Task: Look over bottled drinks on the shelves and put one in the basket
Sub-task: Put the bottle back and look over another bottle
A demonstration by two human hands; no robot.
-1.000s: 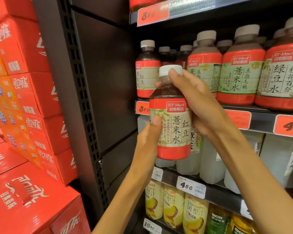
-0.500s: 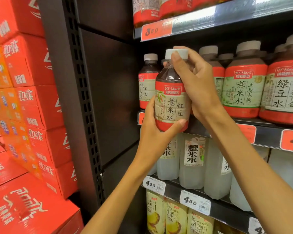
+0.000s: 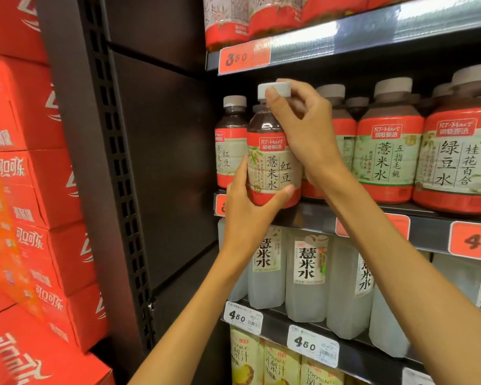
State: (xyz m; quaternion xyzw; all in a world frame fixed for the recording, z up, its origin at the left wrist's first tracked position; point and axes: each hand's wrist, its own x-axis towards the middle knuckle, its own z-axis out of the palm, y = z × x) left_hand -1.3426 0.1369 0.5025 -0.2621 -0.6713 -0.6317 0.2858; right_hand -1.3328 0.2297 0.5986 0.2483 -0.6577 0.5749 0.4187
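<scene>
two hands on one red-label bottle at the shelf edge

the dark drink bottle (image 3: 272,162) with a red and pale green label is held upright just in front of the middle shelf (image 3: 372,218), its base level with the shelf's front lip. whether the base rests on the shelf cannot be told.

the left hand (image 3: 250,207) grips the bottle low down: its thumb lies across the red band at the bottom of the label and its fingers wrap round the far left side.

the right hand (image 3: 306,126) comes in from above and holds the bottle's neck and white cap (image 3: 272,90), thumb on the near side of the cap, fingers curled over the top and behind.

just left of the bottle stands a matching bottle (image 3: 231,151) on the same shelf; to the right stand larger red-label bottles (image 3: 386,159). clear pale bottles (image 3: 306,276) fill the shelf below. red cartons (image 3: 25,173) are stacked at the left.
</scene>
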